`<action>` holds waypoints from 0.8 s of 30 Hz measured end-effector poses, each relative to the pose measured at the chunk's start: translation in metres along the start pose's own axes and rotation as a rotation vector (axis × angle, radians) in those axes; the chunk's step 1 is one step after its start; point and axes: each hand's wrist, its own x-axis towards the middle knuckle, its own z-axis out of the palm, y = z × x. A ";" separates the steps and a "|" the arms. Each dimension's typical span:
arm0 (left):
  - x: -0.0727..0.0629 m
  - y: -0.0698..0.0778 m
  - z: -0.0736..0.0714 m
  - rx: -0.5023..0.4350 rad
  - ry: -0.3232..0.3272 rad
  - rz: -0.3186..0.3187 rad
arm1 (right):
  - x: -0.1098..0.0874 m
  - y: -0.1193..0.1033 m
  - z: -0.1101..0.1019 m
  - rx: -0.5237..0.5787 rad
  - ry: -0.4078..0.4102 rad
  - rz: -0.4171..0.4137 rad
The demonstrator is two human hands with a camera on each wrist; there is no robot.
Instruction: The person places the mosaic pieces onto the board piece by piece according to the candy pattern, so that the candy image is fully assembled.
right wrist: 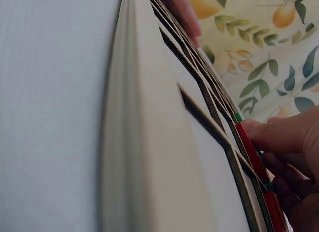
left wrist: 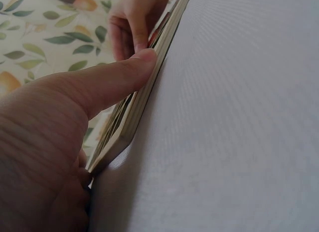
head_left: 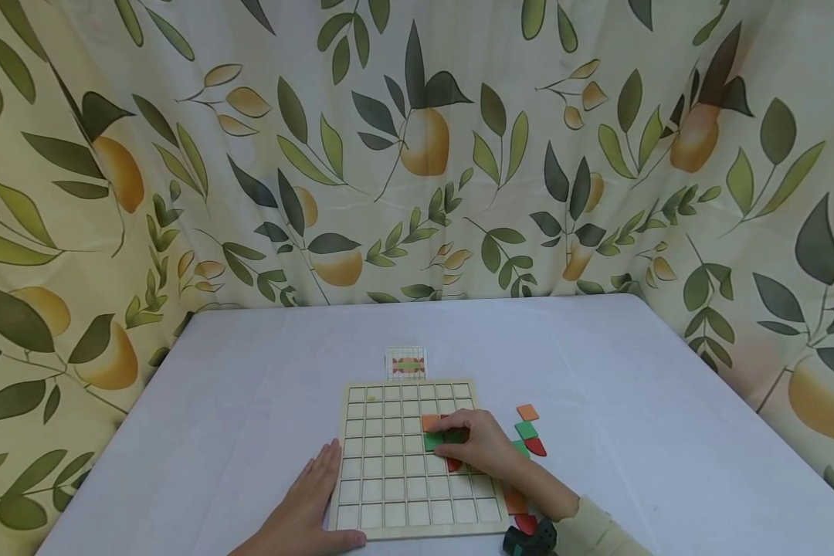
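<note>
A pale wooden grid board [head_left: 393, 489] lies on the white table. My left hand [head_left: 306, 502] rests at its near-left corner, fingers straight along the left side and thumb on the front edge; the left wrist view shows the thumb [left wrist: 114, 80] across the rim. Over the right half of the grid, my right hand [head_left: 483, 444] pinches a green tile [head_left: 433, 442] between thumb and fingers. An orange tile [head_left: 430, 422] sits just behind it. A red piece [head_left: 454, 465] shows below the fingers, partly hidden; red pieces [right wrist: 253, 149] also appear beside the thumb in the right wrist view.
Behind the board stands a small card [head_left: 407, 355] with a coloured grid picture. Loose orange [head_left: 528, 412], green [head_left: 526, 430] and red [head_left: 536, 447] pieces lie right of the board, some partly under the right forearm. A fruit-patterned curtain [head_left: 417, 232] surrounds the table.
</note>
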 end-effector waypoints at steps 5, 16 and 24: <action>0.000 0.000 0.000 0.008 0.001 0.005 | 0.000 -0.002 0.001 -0.003 0.006 0.021; -0.001 0.000 -0.001 0.000 -0.007 0.014 | 0.001 -0.002 0.002 -0.022 0.002 0.037; -0.001 0.000 -0.001 0.004 -0.002 0.006 | 0.002 -0.002 -0.005 0.052 0.024 0.037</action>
